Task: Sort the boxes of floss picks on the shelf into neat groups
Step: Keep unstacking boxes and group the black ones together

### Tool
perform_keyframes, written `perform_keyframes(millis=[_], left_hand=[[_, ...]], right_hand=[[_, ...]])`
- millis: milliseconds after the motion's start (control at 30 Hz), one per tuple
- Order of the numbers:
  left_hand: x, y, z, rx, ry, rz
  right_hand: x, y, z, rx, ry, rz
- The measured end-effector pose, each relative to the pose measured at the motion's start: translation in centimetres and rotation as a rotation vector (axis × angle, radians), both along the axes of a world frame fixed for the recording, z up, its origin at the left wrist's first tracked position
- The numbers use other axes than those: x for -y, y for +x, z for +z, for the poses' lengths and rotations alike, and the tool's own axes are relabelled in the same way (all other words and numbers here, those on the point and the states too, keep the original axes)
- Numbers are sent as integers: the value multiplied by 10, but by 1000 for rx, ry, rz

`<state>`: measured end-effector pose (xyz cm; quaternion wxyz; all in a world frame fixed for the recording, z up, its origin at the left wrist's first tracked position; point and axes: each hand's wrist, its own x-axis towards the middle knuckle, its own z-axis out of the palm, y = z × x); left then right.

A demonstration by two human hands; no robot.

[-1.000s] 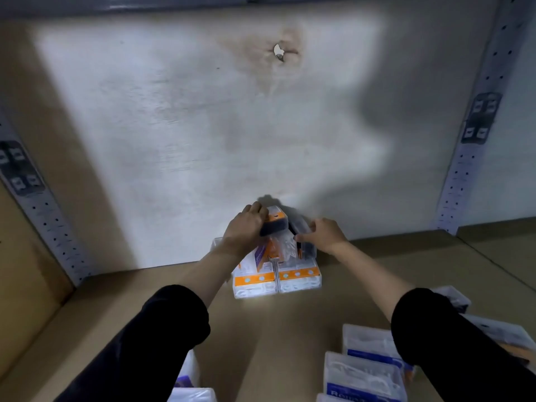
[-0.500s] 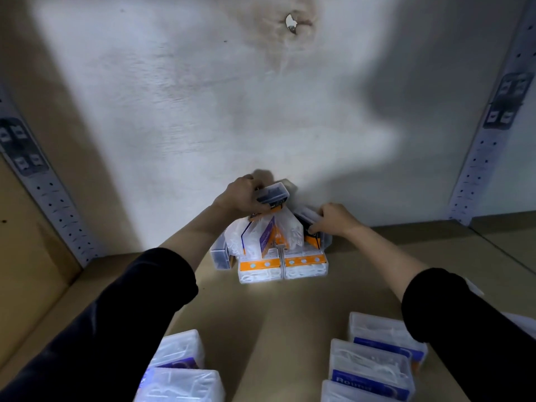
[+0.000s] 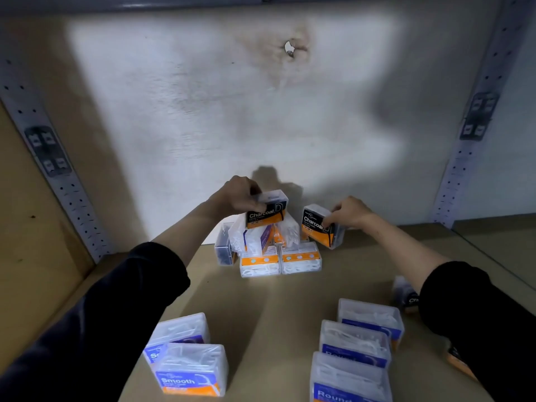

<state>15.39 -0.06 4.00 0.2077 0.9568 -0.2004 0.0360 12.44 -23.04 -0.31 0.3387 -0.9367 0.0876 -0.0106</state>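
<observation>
My left hand (image 3: 236,195) grips a black "Charcoal" floss pick box (image 3: 268,211), lifted above a jumbled pile of boxes (image 3: 266,239) against the back wall. To the right, my right hand (image 3: 349,213) holds a second Charcoal box (image 3: 316,226), tilted, its lower edge near the shelf beside the pile. Two orange-banded clear boxes (image 3: 280,261) lie side by side at the front of the pile. A dark box (image 3: 223,249) stands at the pile's left.
On the brown shelf board (image 3: 261,309), two blue "Smooth" boxes (image 3: 185,358) sit at the near left. Three blue "Round" boxes (image 3: 356,346) line up at the near right. More Charcoal boxes (image 3: 406,295) lie partly behind my right sleeve. Perforated uprights (image 3: 66,184) flank the bay.
Both hands have pulled Charcoal boxes up out of the pile; the left one is raised, the right one has moved out to the right. The camera has tilted back down.
</observation>
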Motion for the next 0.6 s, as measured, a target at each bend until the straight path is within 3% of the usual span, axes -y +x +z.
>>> perform_keyframes(millis=[600], left_hand=[[41,-99,29,-54,13,-278]], right_hand=[[56,-144,68,-133,-21,35]])
